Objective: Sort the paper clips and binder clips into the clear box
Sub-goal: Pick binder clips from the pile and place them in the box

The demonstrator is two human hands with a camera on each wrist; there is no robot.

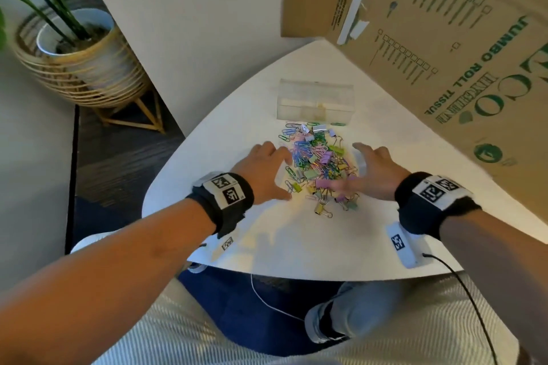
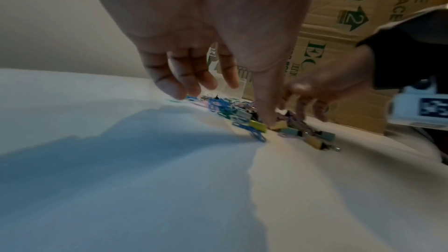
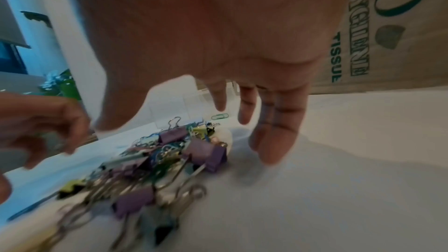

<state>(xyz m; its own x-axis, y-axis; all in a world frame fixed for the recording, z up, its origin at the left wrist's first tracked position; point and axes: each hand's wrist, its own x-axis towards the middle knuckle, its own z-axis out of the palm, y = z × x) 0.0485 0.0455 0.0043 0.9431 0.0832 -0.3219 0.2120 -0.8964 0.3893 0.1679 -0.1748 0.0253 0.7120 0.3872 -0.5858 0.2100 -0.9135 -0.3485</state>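
A heap of coloured paper clips and binder clips [image 1: 318, 163] lies in the middle of the white table [image 1: 296, 246]. The clear box [image 1: 315, 99] stands just behind the heap, its inside hard to make out. My left hand [image 1: 267, 170] hovers at the heap's left edge, fingers spread and relaxed, thumb near the clips [image 2: 257, 127]. My right hand [image 1: 370, 169] hovers at the heap's right edge, fingers spread, holding nothing. Purple binder clips [image 3: 206, 152] lie under the right palm in the right wrist view.
A large cardboard carton [image 1: 444, 38] printed with green letters stands along the table's right and back. A potted plant in a wicker stand [image 1: 83, 53] sits on the floor at left. A white tagged device [image 1: 404, 246] with a black cable lies near the front right edge.
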